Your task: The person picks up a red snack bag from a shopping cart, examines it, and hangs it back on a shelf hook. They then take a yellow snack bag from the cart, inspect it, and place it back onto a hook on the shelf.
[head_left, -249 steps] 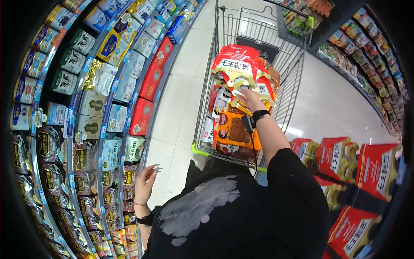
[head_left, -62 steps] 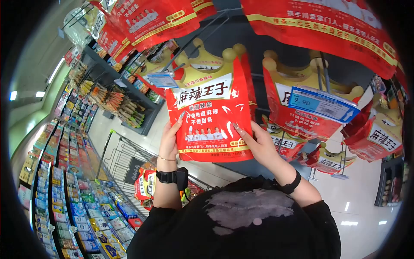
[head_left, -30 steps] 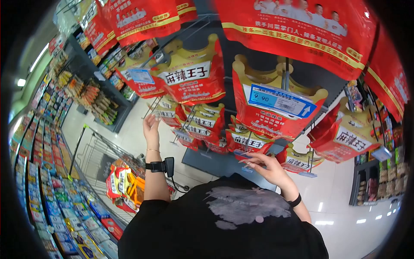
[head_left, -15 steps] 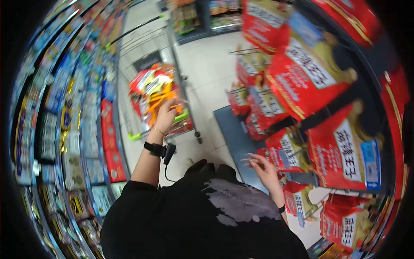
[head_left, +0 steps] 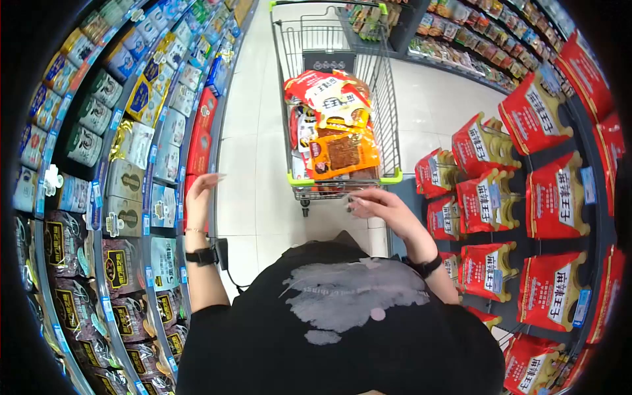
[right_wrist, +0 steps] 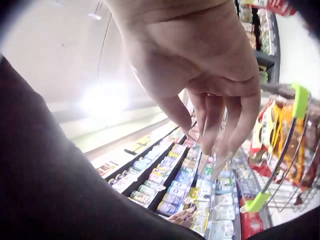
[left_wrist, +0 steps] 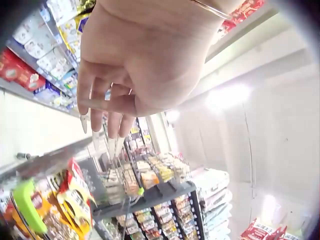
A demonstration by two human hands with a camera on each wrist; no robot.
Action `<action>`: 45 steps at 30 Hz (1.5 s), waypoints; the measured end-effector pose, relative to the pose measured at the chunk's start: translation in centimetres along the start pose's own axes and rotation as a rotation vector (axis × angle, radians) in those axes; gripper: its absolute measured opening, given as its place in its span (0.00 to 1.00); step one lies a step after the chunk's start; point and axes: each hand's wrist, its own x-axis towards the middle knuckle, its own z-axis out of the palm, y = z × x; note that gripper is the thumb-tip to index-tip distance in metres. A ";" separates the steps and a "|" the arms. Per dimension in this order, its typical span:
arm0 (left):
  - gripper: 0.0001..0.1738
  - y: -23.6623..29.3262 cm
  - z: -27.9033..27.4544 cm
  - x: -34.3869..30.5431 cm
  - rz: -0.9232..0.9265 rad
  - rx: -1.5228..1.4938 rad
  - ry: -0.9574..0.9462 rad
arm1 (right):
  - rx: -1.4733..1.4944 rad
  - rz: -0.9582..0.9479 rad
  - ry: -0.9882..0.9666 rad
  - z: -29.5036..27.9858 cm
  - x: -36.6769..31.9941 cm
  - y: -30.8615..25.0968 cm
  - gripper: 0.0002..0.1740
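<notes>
In the head view my left hand [head_left: 199,201] hovers beside the left shelves with relaxed fingers and nothing in it. My right hand [head_left: 382,207] hangs just in front of the near end of a wire shopping cart [head_left: 393,178], also holding nothing, its fingers loosely bent. Inside the cart lie red-and-white snack bags [head_left: 338,99] and an orange snack pack [head_left: 372,157], heaped together. Both wrist views confirm bare palms: the left hand [left_wrist: 142,55] points its long-nailed fingers down, and the right hand [right_wrist: 200,65] has its fingertips close together.
Shelves of packaged goods [head_left: 161,164] run along the left side. On the right, a rack of hanging red snack bags [head_left: 550,201] stands near my right arm. More stocked shelves [head_left: 467,39] lie beyond the cart. Pale floor tiles [head_left: 253,171] separate the cart from the left shelves.
Both hands held a red snack bag at the rack, then let it go. My view has turned left to the cart; the left hand has moved left, away from the cart.
</notes>
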 end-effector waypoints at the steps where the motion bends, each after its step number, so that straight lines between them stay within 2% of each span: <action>1: 0.25 -1.4 -2.0 -0.4 0.028 -0.040 0.001 | -0.005 0.008 -0.005 0.6 1.6 -0.9 0.19; 2: 0.25 -2.8 -3.6 -1.1 0.024 -0.044 0.006 | -0.013 0.035 -0.032 1.0 3.2 -1.8 0.19; 4: 0.25 -4.6 -5.9 -2.6 -0.108 -0.083 0.108 | 0.069 0.041 -0.115 1.5 6.2 -3.8 0.19; 5: 0.24 -5.0 -6.8 -3.1 -0.124 -0.040 0.061 | 0.105 0.066 -0.042 1.2 8.0 -3.7 0.18; 8: 0.23 -6.1 -8.1 -4.3 -0.203 -0.006 0.051 | 0.251 0.072 -0.040 -0.7 14.0 -2.7 0.18; 10: 0.23 -7.3 -8.8 -5.0 -0.288 -0.087 0.127 | 0.467 0.101 0.102 -3.2 18.8 0.6 0.18; 11: 0.23 -7.6 -8.8 -5.2 -0.299 -0.093 0.133 | 0.462 0.113 0.099 -4.3 21.0 1.9 0.18; 13: 0.24 -7.8 -8.8 -5.4 -0.272 -0.023 0.120 | 0.638 0.355 0.360 -6.4 25.5 4.5 0.17; 15: 0.24 -7.0 -8.3 -5.8 -0.340 -0.033 0.145 | 0.645 0.396 0.373 -8.7 29.8 7.6 0.15; 17: 0.22 -5.9 -8.2 -6.1 -0.446 0.052 0.184 | 0.598 0.311 0.499 -10.6 33.9 10.6 0.18; 18: 0.21 -5.3 -8.1 -6.0 -0.456 0.034 0.212 | 0.604 0.365 0.595 -11.1 35.6 11.0 0.18; 21: 0.23 -3.0 -8.0 -5.2 -0.550 0.068 0.265 | 0.586 0.323 0.639 -12.9 41.1 14.5 0.16; 23: 0.24 -2.1 -7.8 -4.4 -0.541 0.062 0.280 | 0.604 0.319 0.587 -13.2 43.1 15.2 0.20; 25: 0.25 -1.6 -7.5 -3.5 -0.529 0.048 0.295 | 0.470 0.457 0.661 -12.3 45.0 14.4 0.24; 26: 0.26 -1.4 -7.2 -3.1 -0.579 0.064 0.279 | 0.435 0.489 0.631 -13.2 46.6 16.5 0.29; 29: 0.27 -0.6 -5.6 -2.2 -0.644 0.053 0.302 | 0.449 0.523 0.581 -15.0 49.8 21.8 0.27; 30: 0.27 -0.1 -5.1 -1.9 -0.667 0.021 0.281 | 0.498 0.628 0.632 -11.2 46.7 12.2 0.23; 34: 0.28 -0.4 -5.0 -1.9 -0.732 0.017 0.261 | 0.662 0.492 0.599 -13.2 50.6 20.2 0.25; 36: 0.28 -0.7 -5.7 -1.7 -0.754 0.028 0.239 | 0.302 0.053 0.751 -13.4 51.7 22.0 0.26; 37: 0.28 -1.0 -6.1 -1.3 -0.746 0.028 0.212 | 0.303 0.050 0.756 -13.3 51.5 20.2 0.26; 39: 0.27 -1.7 -7.1 -0.2 -0.725 0.027 0.171 | -0.449 0.175 0.754 -13.8 50.8 15.9 0.28; 40: 0.27 -2.3 -7.6 0.6 -0.679 0.021 0.133 | -0.565 0.019 0.770 -14.5 51.1 14.7 0.30; 41: 0.26 -2.8 -8.1 1.4 -0.631 0.013 0.096 | -0.523 -0.001 0.741 -13.2 48.9 8.2 0.30; 42: 0.25 -3.2 -8.4 2.5 -0.582 0.010 0.064 | -0.713 -0.096 0.873 -15.3 51.0 9.2 0.30; 43: 0.24 -3.0 -8.1 3.7 -0.521 -0.016 0.085 | -0.670 -0.143 0.786 -15.7 49.9 5.1 0.31; 44: 0.24 -2.7 -8.1 5.1 -0.472 0.014 0.026 | -0.487 -0.216 0.738 -15.2 48.3 1.2 0.31; 45: 0.24 -2.5 -8.4 6.5 -0.422 0.045 -0.034 | -0.611 -0.382 0.748 -15.3 47.1 -1.8 0.31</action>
